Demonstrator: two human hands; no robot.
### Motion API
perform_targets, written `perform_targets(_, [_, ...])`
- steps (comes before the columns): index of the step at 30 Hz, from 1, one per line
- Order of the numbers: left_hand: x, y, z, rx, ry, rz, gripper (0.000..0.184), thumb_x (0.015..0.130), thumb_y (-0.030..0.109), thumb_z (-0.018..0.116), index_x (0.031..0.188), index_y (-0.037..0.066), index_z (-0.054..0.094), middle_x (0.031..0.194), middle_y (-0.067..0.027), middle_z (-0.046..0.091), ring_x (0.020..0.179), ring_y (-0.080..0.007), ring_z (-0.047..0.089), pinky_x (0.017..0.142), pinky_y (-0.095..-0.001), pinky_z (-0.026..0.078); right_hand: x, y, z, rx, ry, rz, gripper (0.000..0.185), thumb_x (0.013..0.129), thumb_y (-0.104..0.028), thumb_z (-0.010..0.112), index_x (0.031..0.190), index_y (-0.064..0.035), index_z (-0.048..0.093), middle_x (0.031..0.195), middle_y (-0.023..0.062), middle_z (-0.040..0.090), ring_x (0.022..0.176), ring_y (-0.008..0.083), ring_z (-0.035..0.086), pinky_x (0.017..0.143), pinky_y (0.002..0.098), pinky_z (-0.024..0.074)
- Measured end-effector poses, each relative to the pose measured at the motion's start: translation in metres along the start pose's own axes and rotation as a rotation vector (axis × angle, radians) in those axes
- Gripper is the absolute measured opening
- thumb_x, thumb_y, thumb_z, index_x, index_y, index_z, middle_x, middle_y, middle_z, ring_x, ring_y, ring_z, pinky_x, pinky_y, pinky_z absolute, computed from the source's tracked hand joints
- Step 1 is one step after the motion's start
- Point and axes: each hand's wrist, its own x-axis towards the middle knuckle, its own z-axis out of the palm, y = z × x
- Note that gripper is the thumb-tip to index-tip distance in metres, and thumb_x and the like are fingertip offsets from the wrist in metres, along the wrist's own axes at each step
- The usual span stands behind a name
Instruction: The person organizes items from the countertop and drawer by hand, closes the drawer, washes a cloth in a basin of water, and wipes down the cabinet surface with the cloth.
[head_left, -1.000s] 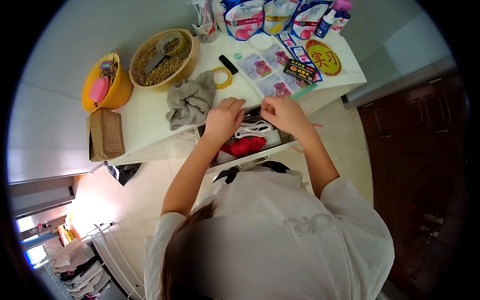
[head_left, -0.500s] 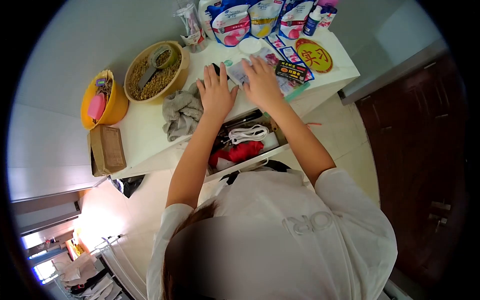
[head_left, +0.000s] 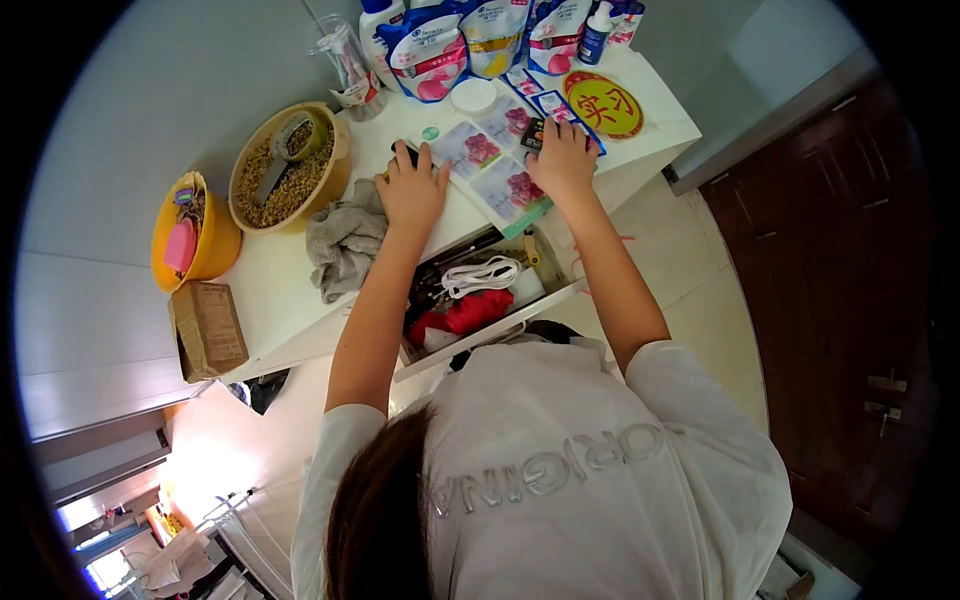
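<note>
My left hand (head_left: 413, 190) lies on the white tabletop with its fingers apart, touching or just over a small black object (head_left: 404, 152) that they partly cover. A grey cloth (head_left: 347, 240) is bunched beside that wrist. My right hand (head_left: 563, 162) has its fingers spread over a black card (head_left: 533, 134), which they partly hide. Between the hands are flat sheets printed with pink flowers (head_left: 508, 192). Below them, an open drawer (head_left: 548, 292) holds a white coiled cable (head_left: 482, 275) and a red cloth-like item (head_left: 478, 312).
Shampoo pouches (head_left: 425, 60), a pump bottle (head_left: 596, 35) and a round yellow sign (head_left: 604, 104) stand or lie at the back. At left are a bowl of grain-like pieces (head_left: 290, 190), a yellow bucket (head_left: 213, 240) and a cardboard box (head_left: 212, 325).
My right hand has moved right, from the flower-printed sheets onto the black card, uncovering the sheets. My left hand has shifted slightly toward the small black object. The view has shifted a little.
</note>
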Motion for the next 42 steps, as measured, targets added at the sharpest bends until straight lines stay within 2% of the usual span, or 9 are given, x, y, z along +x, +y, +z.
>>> perform_targets(7, [0.000,-0.002,-0.001,-0.021,0.105,0.028,0.039,0.083,0.042,0.052,0.107,0.012,0.059,0.117,-0.0109,0.049,0.094,-0.0253,0.053,0.075,-0.0460,0.040,-0.002,0.000,-0.005,0.032,-0.007,0.012,0.065,0.074,-0.031,0.059,0.131,-0.0091,0.037,0.134,0.0142,0.037,0.124,0.0314,0.032,0.097,0.0589,0.0242])
perform_targets(10, [0.001,-0.002,-0.001,-0.076,0.182,0.023,0.037,0.080,0.042,0.056,0.102,0.012,0.061,0.112,-0.0092,0.053,0.093,-0.0244,0.053,0.075,-0.0437,0.040,-0.002,0.003,0.000,0.027,-0.027,-0.004,0.066,0.075,-0.031,0.059,0.132,-0.0095,0.035,0.135,0.0146,0.036,0.126,0.0316,0.030,0.098,0.0592,0.0213])
perform_targets(13, [0.002,0.001,-0.003,-0.193,0.275,0.072,0.033,0.077,0.039,0.061,0.095,0.011,0.063,0.103,-0.0071,0.058,0.092,-0.0234,0.053,0.074,-0.0414,0.040,-0.005,0.005,0.008,-0.005,0.165,-0.093,0.063,0.075,-0.028,0.061,0.130,-0.0060,0.038,0.132,0.0168,0.038,0.126,0.0323,0.030,0.097,0.0598,0.0217])
perform_targets(20, [-0.002,0.031,-0.015,-0.263,0.387,0.240,0.028,0.075,0.032,0.066,0.089,0.008,0.064,0.095,-0.0042,0.061,0.093,-0.0225,0.053,0.079,-0.0363,0.039,-0.002,0.005,0.016,0.023,0.109,-0.116,0.055,0.080,-0.023,0.054,0.130,-0.0062,0.038,0.133,0.0178,0.037,0.126,0.0320,0.030,0.098,0.0622,0.0165])
perform_targets(23, [-0.003,0.040,-0.012,-0.352,0.337,0.333,0.031,0.074,0.031,0.067,0.093,0.007,0.063,0.096,-0.0050,0.060,0.094,-0.0225,0.052,0.080,-0.0364,0.039,-0.001,0.005,0.018,0.007,0.117,-0.114,0.050,0.083,-0.020,0.050,0.129,-0.0063,0.039,0.132,0.0180,0.038,0.125,0.0309,0.031,0.097,0.0642,0.0149])
perform_targets(30, [-0.020,0.028,-0.033,-0.298,0.054,0.333,0.072,0.076,0.044,0.062,0.131,0.006,0.036,0.135,-0.0157,0.037,0.127,-0.0335,0.030,0.102,-0.0496,0.022,-0.006,0.006,0.015,0.013,0.219,-0.136,0.056,0.079,-0.023,0.055,0.130,-0.0078,0.038,0.135,0.0170,0.035,0.127,0.0317,0.028,0.098,0.0647,0.0140])
perform_targets(33, [-0.031,0.016,-0.046,-0.310,0.025,0.278,0.085,0.073,0.048,0.063,0.136,0.006,0.026,0.137,-0.0196,0.031,0.130,-0.0345,0.024,0.101,-0.0553,0.019,-0.014,-0.002,-0.001,0.069,0.232,-0.195,0.062,0.075,-0.026,0.059,0.131,-0.0079,0.037,0.136,0.0168,0.033,0.129,0.0331,0.025,0.098,0.0630,0.0150])
perform_targets(37, [-0.043,0.004,-0.046,-0.430,0.022,0.161,0.088,0.072,0.048,0.065,0.137,0.006,0.024,0.135,-0.0243,0.031,0.128,-0.0369,0.027,0.101,-0.0540,0.021,-0.027,-0.009,-0.007,0.114,0.170,-0.266,0.066,0.074,-0.027,0.060,0.131,-0.0080,0.036,0.137,0.0177,0.031,0.130,0.0341,0.023,0.100,0.0601,0.0164])
perform_targets(42, [-0.040,0.006,-0.040,-0.482,0.027,0.140,0.092,0.070,0.047,0.067,0.137,0.004,0.022,0.132,-0.0275,0.033,0.124,-0.0378,0.032,0.097,-0.0510,0.028,-0.023,0.007,0.005,0.144,0.104,-0.070,0.066,0.073,-0.027,0.060,0.130,-0.0061,0.036,0.136,0.0168,0.033,0.128,0.0336,0.026,0.099,0.0596,0.0181])
